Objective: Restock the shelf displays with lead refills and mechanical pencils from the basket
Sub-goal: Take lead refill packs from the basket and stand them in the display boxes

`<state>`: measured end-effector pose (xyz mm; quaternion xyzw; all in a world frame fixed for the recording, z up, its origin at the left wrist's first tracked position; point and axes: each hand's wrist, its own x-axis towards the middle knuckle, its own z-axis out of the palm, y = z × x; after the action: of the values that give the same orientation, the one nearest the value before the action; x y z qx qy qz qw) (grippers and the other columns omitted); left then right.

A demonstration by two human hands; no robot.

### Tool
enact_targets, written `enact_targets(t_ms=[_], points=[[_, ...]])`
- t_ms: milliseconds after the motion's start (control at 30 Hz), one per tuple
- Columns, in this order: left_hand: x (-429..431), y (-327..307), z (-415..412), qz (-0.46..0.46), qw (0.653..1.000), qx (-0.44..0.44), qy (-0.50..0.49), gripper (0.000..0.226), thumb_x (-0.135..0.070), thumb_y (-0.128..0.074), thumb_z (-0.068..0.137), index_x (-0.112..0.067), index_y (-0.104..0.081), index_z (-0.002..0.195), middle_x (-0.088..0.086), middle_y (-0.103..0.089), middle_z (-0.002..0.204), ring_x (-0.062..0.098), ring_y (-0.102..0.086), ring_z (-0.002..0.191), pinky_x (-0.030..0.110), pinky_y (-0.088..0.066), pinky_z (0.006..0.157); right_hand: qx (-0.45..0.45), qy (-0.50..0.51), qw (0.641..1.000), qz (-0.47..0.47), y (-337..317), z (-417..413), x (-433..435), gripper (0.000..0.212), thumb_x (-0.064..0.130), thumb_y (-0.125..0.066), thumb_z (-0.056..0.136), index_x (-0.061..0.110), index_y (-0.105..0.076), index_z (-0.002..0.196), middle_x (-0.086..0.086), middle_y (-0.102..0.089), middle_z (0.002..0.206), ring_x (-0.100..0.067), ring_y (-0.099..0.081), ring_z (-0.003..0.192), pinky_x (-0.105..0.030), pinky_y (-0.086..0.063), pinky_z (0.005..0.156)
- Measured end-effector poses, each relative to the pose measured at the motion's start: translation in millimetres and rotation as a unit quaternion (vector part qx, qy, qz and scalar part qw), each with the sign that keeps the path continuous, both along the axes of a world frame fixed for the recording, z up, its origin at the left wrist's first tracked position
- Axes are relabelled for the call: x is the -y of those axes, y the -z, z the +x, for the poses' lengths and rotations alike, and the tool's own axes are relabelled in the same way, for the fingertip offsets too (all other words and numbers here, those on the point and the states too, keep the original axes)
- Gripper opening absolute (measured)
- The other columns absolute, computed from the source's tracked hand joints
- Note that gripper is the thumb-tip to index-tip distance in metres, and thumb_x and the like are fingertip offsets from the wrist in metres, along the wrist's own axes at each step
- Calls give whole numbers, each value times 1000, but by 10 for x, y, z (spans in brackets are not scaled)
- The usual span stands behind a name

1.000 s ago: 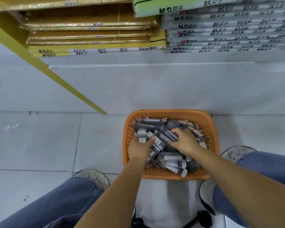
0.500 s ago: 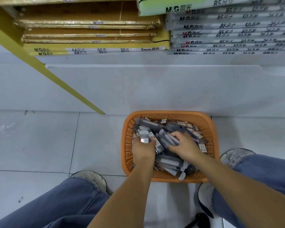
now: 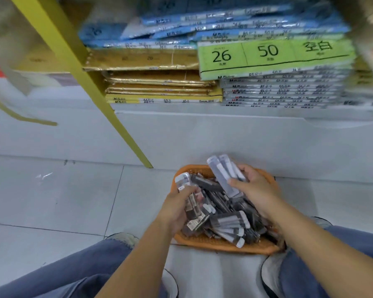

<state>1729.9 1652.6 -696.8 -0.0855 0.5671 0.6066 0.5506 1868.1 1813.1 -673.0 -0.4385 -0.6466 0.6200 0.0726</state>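
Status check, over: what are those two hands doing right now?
Left hand grips packs in the basket. Right hand holds a bundle above it. No obstruction seen.

The pale grey tiled floor (image 3: pixel 52 201) is carrying an orange plastic mesh basket (image 3: pixel 220 246), sitting near the white shelf base (image 3: pixel 202 134), with your grey sneakers (image 3: pixel 122 238) flanking it. The shelf is bearing flat gold-wrapped paper packs (image 3: pixel 159 87) beside stacked grey packs (image 3: pixel 278 91).

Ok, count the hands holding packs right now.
2. The left hand grips packs at the left of the basket; the right hand holds a bundle raised over its far rim. None hidden.
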Motion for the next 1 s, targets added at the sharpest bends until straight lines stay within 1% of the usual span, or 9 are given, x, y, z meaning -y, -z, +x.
enact_targets(t_ms=[67,167,300,367,467,600,700,833,1000], points=[[-43,-240,25,37,998,-46,18,32,-23,-76,87,-9,-62,113,0,-65,69,15,-61,59,29,-52,56,-45,0,999,-7,-275,-40,106,26,25,-72,85,37,-62,107,19,-73,91,-1,-70,76,-15,-52,59],[-121,-663,78,91,991,-85,44,34,-39,-84,68,-17,-73,91,-2,-61,68,10,-53,52,22,-45,47,-103,-20,994,-14,-636,-105,309,30,24,-71,86,36,-61,111,13,-73,100,-6,-70,88,-20,-53,71],[-180,-1163,76,146,984,-95,37,45,-29,-81,75,-4,-73,111,21,-75,103,27,-74,79,33,-60,68,-144,-57,988,12,-1038,-178,535,18,29,-60,94,40,-58,108,9,-72,98,-8,-70,88,-25,-53,72],[-190,-1393,40,154,981,-118,25,49,-28,-80,74,-3,-71,115,22,-75,107,31,-74,87,39,-60,77,-149,-57,987,17,-1261,-200,531,18,31,-51,99,42,-59,111,10,-73,102,-12,-70,92,-32,-54,77],[-217,-1739,-30,154,969,-194,22,30,-24,-75,86,-7,-73,111,16,-77,106,28,-72,95,39,-58,86,-181,-57,982,8,-1672,-197,411,27,24,-45,102,36,-66,113,2,-75,103,-24,-73,88,-36,-58,73],[-279,-2182,-139,144,945,-292,46,25,-30,-74,90,-11,-74,106,13,-76,98,24,-57,85,35,-45,75,-206,-95,973,38,-2200,-195,224,27,13,-52,99,27,-69,115,-2,-76,101,-27,-74,85,-28,-58,64],[-343,-2542,-281,156,927,-340,38,24,-30,-75,88,-13,-75,106,12,-77,98,30,-64,85,37,-52,76,-229,-112,965,56,-2541,-260,89,27,9,-61,92,23,-70,113,-4,-76,101,-25,-73,88,-27,-58,67],[-376,-2771,-462,207,924,-320,20,30,-31,-79,83,-20,-75,110,7,-78,107,28,-72,104,43,-59,90,-265,-121,953,84,-2829,-357,-3,43,13,-78,74,32,-69,111,-1,-74,96,-18,-70,79,-25,-53,66],[-457,-2797,-462,280,919,-274,55,34,-34,-79,81,-27,-74,115,10,-73,122,30,-68,115,51,-54,98,-284,-109,945,124,-2886,-539,-11,60,9,-78,78,46,-55,119,2,-74,103,-15,-71,94,-35,-59,80]])
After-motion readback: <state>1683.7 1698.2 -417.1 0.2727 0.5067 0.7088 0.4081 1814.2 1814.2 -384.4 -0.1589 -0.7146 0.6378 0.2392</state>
